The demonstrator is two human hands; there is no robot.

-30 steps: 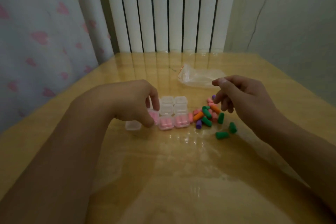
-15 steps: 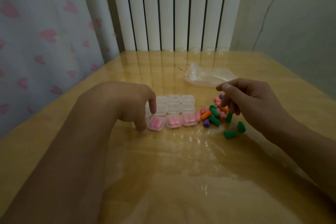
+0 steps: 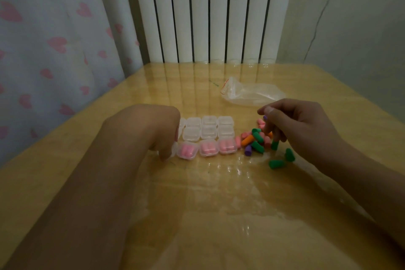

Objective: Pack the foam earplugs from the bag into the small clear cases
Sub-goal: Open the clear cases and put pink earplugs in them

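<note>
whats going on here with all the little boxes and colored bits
A person is packing foam earplugs into small clear cases on a table. The three cases in the near row hold pink plugs; those behind look empty. The left hand rests at the left end of the cases, while the right hand reaches into the loose earplug pile. The bag lies empty behind.

Two bare forearms enter from the bottom edge, one on each side. No sleeves visible on either; both arms uncovered as far as the picture's edge. Left hand and right hand without gloves. Short, plain thumbnail shows on the right hand, unpainted as far as the dim light lets one tell.
</note>
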